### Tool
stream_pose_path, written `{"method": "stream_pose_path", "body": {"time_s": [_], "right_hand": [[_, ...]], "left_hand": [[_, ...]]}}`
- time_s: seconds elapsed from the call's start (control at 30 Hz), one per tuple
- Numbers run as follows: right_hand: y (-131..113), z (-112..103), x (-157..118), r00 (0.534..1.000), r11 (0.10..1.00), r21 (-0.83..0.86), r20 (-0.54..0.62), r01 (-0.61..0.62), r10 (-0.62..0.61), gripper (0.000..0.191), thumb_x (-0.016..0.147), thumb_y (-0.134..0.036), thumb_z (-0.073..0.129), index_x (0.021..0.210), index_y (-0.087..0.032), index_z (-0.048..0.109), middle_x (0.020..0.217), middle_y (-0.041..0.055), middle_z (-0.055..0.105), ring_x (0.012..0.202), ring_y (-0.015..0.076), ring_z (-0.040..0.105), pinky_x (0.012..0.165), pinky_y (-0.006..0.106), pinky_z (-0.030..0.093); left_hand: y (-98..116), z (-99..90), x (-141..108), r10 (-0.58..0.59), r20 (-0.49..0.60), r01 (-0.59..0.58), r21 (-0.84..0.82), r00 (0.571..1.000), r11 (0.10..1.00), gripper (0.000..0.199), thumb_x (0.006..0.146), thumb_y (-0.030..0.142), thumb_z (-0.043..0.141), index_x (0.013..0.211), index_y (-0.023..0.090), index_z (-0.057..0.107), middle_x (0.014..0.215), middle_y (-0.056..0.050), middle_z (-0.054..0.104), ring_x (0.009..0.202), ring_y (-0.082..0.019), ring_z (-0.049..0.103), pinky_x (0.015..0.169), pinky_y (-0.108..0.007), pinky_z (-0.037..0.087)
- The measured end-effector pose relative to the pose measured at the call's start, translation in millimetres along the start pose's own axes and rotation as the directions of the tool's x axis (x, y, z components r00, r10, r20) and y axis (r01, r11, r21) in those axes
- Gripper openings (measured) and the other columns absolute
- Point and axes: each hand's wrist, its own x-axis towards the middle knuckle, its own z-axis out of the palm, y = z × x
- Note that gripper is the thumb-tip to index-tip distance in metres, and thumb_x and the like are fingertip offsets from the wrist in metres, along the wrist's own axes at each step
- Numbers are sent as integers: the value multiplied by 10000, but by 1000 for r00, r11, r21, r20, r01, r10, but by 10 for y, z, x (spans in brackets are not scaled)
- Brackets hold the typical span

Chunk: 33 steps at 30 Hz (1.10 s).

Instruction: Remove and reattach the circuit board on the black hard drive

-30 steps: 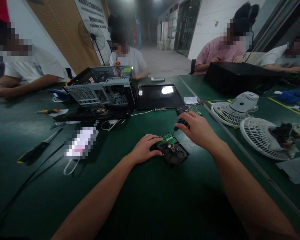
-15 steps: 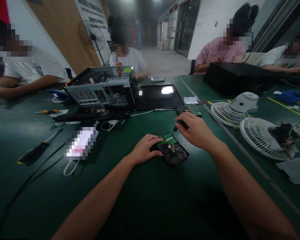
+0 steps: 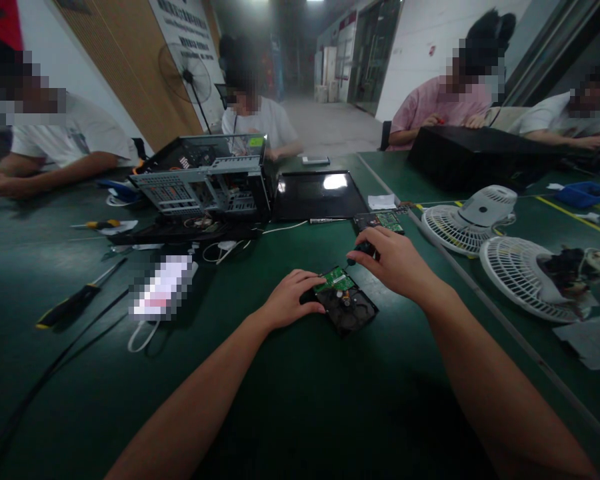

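A hard drive lies on the green table, its green circuit board facing up at the far end. My left hand grips its left side, fingers over the board's edge and thumb at the near side. Wrapped in the fingers of my right hand is a small screwdriver with a dark handle. Its thin shaft points down at the far corner of the board; whether the tip touches a screw is too small to tell. A second hard drive lies just beyond my right hand.
An opened computer case stands at the back left, beside a black panel. On the left are a phone and a screwdriver with a black and yellow handle. Fan parts lie at the right. Several people sit around the table.
My right hand has turned slightly, and the screwdriver's handle shows at a different angle in its fingers. My left hand and the hard drive stay in place.
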Motion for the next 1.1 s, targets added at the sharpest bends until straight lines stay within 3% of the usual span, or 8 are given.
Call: {"method": "stream_pose_path", "body": {"time_s": [0.2, 0.37, 0.6, 0.73, 0.9, 1.1], "right_hand": [[-5, 41, 7, 1000, 1000, 5, -27, 0, 0, 123, 979, -336, 581, 1018, -228, 622, 1009, 81, 663, 839, 226, 609, 749, 362, 444], [-22, 23, 25, 1000, 995, 97, -22, -8, 10, 182, 947, -409, 645, 926, -229, 639, 944, 59, 668, 844, 218, 616, 774, 366, 455], [31, 35, 2, 985, 927, 336, 95, -166, 142, 306, 927, -365, 631, 1202, -233, 652, 822, 37, 702, 730, 212, 656, 689, 366, 499], [30, 53, -6, 978, 874, 441, 141, -202, 154, 320, 938, -347, 605, 1235, -229, 624, 792, 25, 709, 716, 203, 680, 695, 366, 529], [33, 57, 0, 983, 871, 459, 138, -173, 123, 308, 939, -356, 606, 1226, -247, 634, 865, 27, 704, 718, 186, 661, 681, 362, 530], [-15, 29, 9, 968, 791, 563, 200, -239, 150, 299, 957, -375, 605, 1210, -216, 624, 782, 21, 687, 712, 193, 679, 700, 372, 555]], "left_hand": [[-7, 9, 1, 1, 4, -1, 1, 1000, 1000, 642, 849, 539, 764, 1416, 309, 570, 1381, -84, 608, 1286, -287, 514, 1093, -501, 442], [4, 5, 5, -9, 15, 9, 7, 1000, 1000, 658, 848, 545, 763, 1426, 306, 560, 1395, -84, 600, 1293, -290, 508, 1091, -501, 443], [1, 6, 2, -8, 10, 8, 3, 1000, 1000, 649, 846, 540, 768, 1419, 307, 570, 1392, -85, 603, 1293, -293, 512, 1095, -498, 441], [-1, 11, 2, -3, 2, 3, 10, 1000, 1000, 648, 847, 543, 765, 1418, 304, 571, 1393, -83, 602, 1286, -289, 514, 1093, -491, 444], [-1, 14, 6, -2, 5, 2, 2, 1000, 1000, 635, 851, 538, 763, 1415, 318, 570, 1394, -79, 600, 1291, -289, 512, 1088, -500, 446], [-21, 19, 3, 5, 1, -5, 9, 1000, 1000, 644, 849, 543, 763, 1418, 313, 568, 1391, -77, 601, 1291, -283, 510, 1095, -494, 439]]}}
